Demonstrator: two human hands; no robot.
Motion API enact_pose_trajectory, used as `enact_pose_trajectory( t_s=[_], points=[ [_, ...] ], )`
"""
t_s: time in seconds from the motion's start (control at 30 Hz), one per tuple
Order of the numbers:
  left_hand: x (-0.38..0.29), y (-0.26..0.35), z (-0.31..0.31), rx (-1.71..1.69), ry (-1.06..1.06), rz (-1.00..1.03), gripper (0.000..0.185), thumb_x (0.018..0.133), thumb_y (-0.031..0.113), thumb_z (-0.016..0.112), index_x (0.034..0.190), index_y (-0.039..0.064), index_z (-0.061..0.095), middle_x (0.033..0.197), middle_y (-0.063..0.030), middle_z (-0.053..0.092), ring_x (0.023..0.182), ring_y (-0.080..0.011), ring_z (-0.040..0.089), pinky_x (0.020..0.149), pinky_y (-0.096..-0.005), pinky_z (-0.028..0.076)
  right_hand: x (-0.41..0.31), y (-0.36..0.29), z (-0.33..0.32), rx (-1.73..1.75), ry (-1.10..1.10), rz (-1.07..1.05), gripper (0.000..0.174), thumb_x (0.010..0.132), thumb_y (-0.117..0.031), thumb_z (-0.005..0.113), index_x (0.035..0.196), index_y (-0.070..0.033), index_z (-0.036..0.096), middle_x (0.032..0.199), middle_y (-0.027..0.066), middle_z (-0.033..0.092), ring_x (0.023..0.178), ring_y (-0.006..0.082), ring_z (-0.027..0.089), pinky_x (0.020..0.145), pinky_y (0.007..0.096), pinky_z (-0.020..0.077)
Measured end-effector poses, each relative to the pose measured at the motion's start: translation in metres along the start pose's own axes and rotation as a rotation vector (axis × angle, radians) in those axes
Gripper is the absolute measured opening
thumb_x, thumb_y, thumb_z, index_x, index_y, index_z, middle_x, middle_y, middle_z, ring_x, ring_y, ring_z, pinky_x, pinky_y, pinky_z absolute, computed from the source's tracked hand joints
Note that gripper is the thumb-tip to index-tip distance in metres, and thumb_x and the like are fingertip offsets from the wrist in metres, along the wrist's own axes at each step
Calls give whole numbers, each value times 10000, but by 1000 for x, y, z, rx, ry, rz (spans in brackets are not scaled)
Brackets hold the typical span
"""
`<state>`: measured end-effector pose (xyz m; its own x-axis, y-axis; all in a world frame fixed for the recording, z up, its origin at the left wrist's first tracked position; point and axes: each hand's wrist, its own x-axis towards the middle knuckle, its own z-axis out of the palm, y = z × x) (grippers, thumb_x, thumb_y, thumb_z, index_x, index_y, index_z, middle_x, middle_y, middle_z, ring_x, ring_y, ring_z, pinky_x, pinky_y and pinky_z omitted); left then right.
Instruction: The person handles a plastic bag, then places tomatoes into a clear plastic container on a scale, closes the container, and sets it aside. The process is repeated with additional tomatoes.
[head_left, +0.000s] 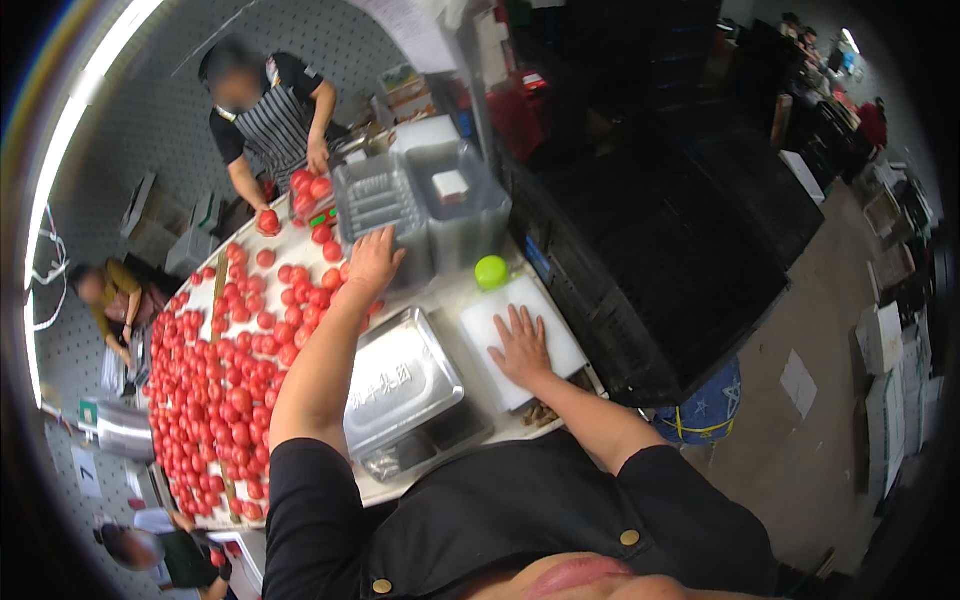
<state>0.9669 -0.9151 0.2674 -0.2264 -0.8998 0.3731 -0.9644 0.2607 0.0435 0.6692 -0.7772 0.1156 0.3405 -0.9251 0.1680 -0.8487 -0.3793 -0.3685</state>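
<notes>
My left hand (375, 259) reaches over the near rim of a grey plastic bin that holds stacked clear plastic trays (375, 196); whether its fingers grip a tray cannot be told. With fingers spread, my right hand (523, 351) lies flat on a stack of white sheets (480, 322). A green round lid (491, 272) sits just beyond the sheets. Between my forearms is a metal container lid (405, 375) with raised lettering. Many red tomatoes (240, 401) cover the table to the left. Beside the tray bin stands a second grey bin (465, 244) with a small white box on it.
Stacked black plastic crates (645, 262) rise along the right side of the table. Across the table, a person in a striped apron (274, 124) holds a tomato near a filled clear pack. More people are at the left edge. A blue starred stool cover (701, 409) shows below the crates.
</notes>
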Motion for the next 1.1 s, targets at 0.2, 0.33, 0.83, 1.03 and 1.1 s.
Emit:
enact_pose_trajectory(
  t_s=[0.2, 0.33, 0.83, 1.03, 1.1],
  points=[
    [55, -76, 15, -105, -629, 90, 300, 866, 342, 685, 929, 52, 723, 857, -194, 684, 782, -376, 639, 722, -464, 508, 0, 0, -4, 13, 3, 35, 657, 950, -455, 536, 1501, -125, 395, 1579, 204, 290, 1476, 392, 217, 1185, 587, 144],
    [71, -99, 12, -324, -778, -26, 328, 891, 356, 710, 1064, 81, 751, 930, -89, 751, 860, -192, 679, 799, -361, 518, -2, -1, -6, -7, 35, 26, 659, 942, -459, 548, 1493, -128, 404, 1571, 204, 298, 1471, 389, 227, 1185, 580, 157],
    [38, -44, 0, -105, 295, -244, 220, 1014, 240, 487, 915, 49, 534, 784, -242, 642, 736, -456, 623, 662, -533, 484, -1, 0, 4, -13, -10, 50, 673, 949, -485, 523, 1511, -145, 375, 1587, 183, 269, 1481, 383, 199, 1181, 594, 145],
    [-70, -41, -91, 134, 395, 93, 41, 891, 100, 606, 873, 96, 569, 704, -117, 547, 624, -317, 571, 575, -433, 458, 1, 3, 17, -56, 139, -15, 639, 912, -408, 606, 1462, -133, 432, 1564, 180, 304, 1473, 374, 217, 1183, 577, 148],
    [-144, -32, -100, 134, 233, 180, 72, 852, 123, 648, 862, 119, 577, 693, -73, 511, 612, -266, 547, 568, -403, 436, 2, 4, 18, -36, 148, -31, 617, 907, -369, 621, 1432, -98, 445, 1539, 186, 333, 1454, 386, 250, 1181, 578, 158]
  ],
)
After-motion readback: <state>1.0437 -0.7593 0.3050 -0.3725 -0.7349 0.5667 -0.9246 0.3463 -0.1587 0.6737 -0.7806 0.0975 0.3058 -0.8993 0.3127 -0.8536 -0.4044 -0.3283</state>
